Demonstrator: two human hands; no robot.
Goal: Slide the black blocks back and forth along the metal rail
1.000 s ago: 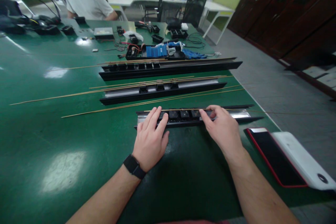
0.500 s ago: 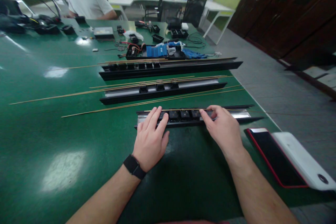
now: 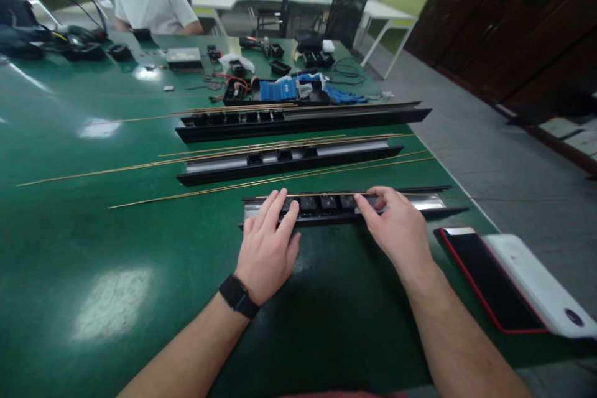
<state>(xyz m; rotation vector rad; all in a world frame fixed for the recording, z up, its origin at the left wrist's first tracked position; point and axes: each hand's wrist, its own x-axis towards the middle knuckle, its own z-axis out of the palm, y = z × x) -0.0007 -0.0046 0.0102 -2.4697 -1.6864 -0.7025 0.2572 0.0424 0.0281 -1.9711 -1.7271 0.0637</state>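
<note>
In front of me lies a long black channel point(image 3: 321, 221) with a silvery inside, and several small black blocks point(image 3: 328, 203) sit in a row in it. My left hand point(image 3: 268, 242), a black band on its wrist, rests on the channel's left part with fingers stretched out. A thin brass-coloured rod point(image 3: 321, 194) runs lengthwise over the blocks, along the channel's far side. Thumb and fingers of my right hand point(image 3: 398, 224) pinch this rod near the channel's right part. The left fingertips lie by the rod's left end; whether they press on it I cannot tell.
Two more black channels, one in the middle point(image 3: 289, 165) and one farther off point(image 3: 326, 121), lie beyond, with loose thin rods point(image 3: 233, 185) around them. A red-edged phone-like device point(image 3: 489, 280) and a white one point(image 3: 541, 286) lie at right. Behind sits a person point(image 3: 153, 3).
My hands, the rod and the channel stay nearly where they were. The person across the table has shifted slightly to the left.
</note>
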